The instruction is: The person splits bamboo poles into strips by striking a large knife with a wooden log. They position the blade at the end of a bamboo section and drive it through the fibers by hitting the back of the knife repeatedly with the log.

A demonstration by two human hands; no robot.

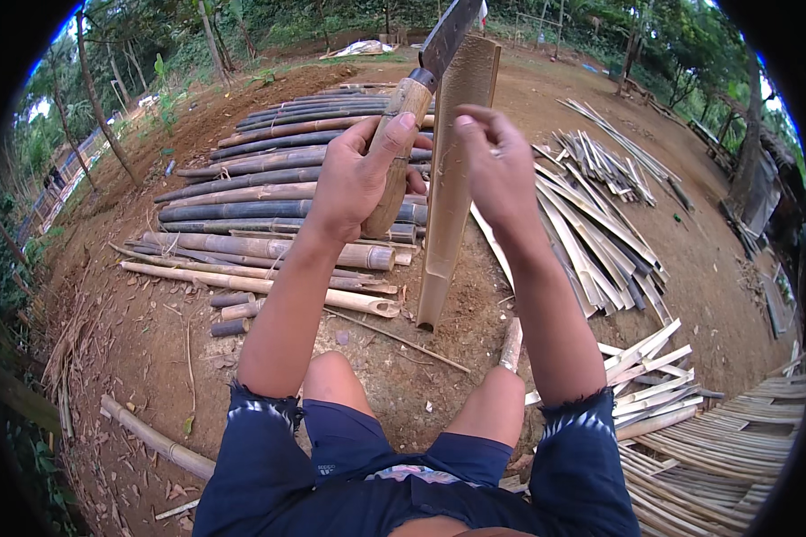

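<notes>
Bamboo slat (450, 197), pale brown and troughed, stands nearly upright at one o'clock in the head view that reaches my distant station; whether its lower end touches the soil (385, 378) I cannot tell. At twelve o'clock I find the machete (409, 97), its wooden handle tilted so that the dark blade (448, 38) points toward one o'clock, beside the slat's upper left edge. The left hand (356, 172), at eleven o'clock, is wrapped round the handle, thumb laid along the near face and fingers curled behind. The right hand (499, 167), between one and two o'clock, has its fingers bent at the slat's right edge; I cannot tell whether they pinch it or lie just beside it.

Surroundings, as I read them clockwise: at two o'clock, a small heap of split strips (604, 168); toward three, a larger fan of pale split lengths (591, 237); at four, a jumble of short slats (651, 383) and, farther out, a slatted panel (730, 447); at six, the wearer's dark shorts (345, 437); at eight, a single cut pole (159, 438); at ten, a layered stack of whole poles (242, 191), dark and tan.
</notes>
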